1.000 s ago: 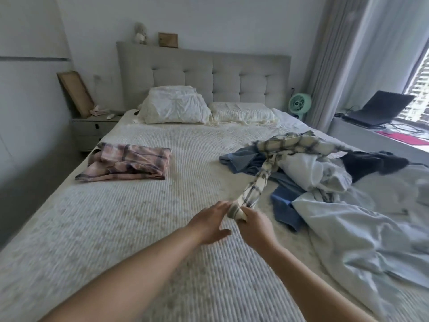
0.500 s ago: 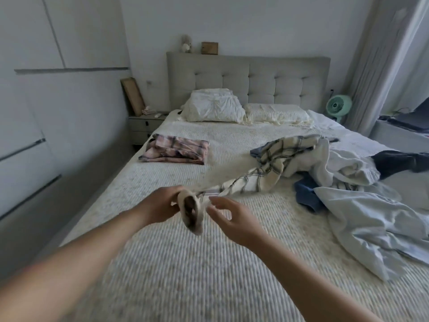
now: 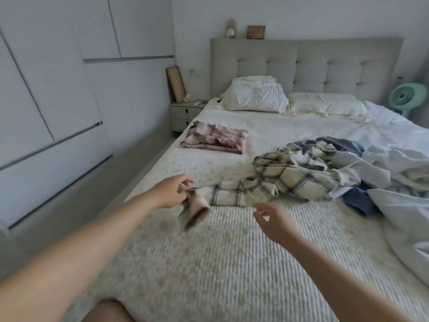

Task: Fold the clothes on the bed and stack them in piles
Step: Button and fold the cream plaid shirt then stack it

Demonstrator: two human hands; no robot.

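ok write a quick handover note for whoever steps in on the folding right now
Left hand: pinches the cuff end of the cream plaid garment, which trails across the bed to the heap.
Right hand: open, holds nothing, hovers above the bed beside the garment.
Done: one pink plaid piece lies folded on the left side of the bed.
Left: spread and fold the plaid garment, then the unfolded heap on the right: blue, white and pale pieces. Stack all in piles.
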